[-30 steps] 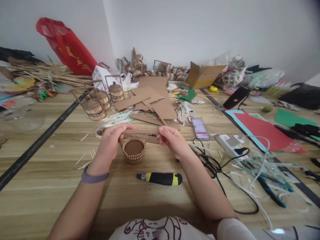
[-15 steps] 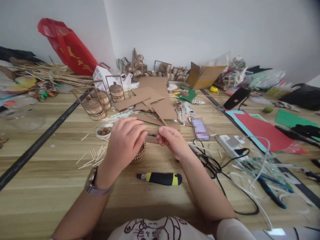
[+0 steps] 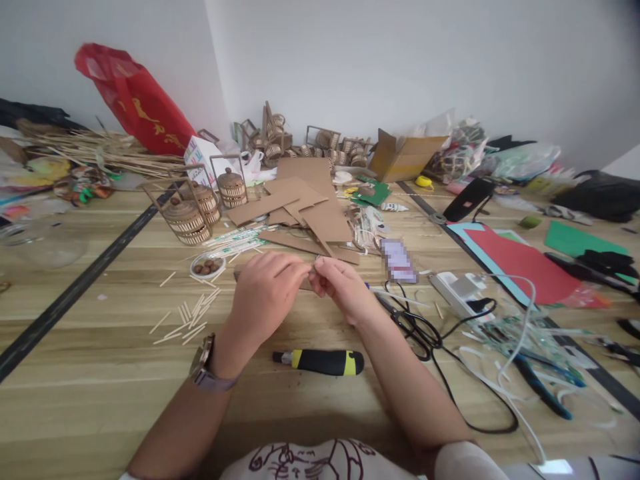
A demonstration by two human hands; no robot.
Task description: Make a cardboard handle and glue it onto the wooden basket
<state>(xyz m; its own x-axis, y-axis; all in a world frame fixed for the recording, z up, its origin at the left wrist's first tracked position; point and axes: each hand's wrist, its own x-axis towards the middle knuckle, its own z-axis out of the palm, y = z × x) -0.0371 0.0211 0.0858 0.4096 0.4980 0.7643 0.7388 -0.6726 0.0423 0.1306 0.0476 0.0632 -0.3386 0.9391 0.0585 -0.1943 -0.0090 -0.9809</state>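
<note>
My left hand [image 3: 267, 290], with a watch on the wrist, is closed, its fingertips pinched together in front of the cardboard pieces. Right against it, my right hand [image 3: 341, 283] is also closed, thumb on the curled fingers. The fingertips of both hands meet; whatever is between them is too small or too hidden to make out. Below the hands a black and yellow utility knife [image 3: 320, 362] lies on the table, blade end to the left. Several thin wooden sticks [image 3: 193, 317] and a white bowl of brown round beads [image 3: 208, 266] are left of my left hand.
Cardboard pieces [image 3: 313, 200] lie beyond the hands. Small lidded baskets with handles [image 3: 186, 220] stand at the left. On the right are a phone [image 3: 399, 260], black-handled scissors [image 3: 407, 323], a white power strip [image 3: 463, 297] with cables, and blue-handled pliers [image 3: 540, 383].
My left hand has moved right and down, its fingertips now meeting those of my right hand. The small round basket below the left hand is now hidden. The right hand has barely moved.
</note>
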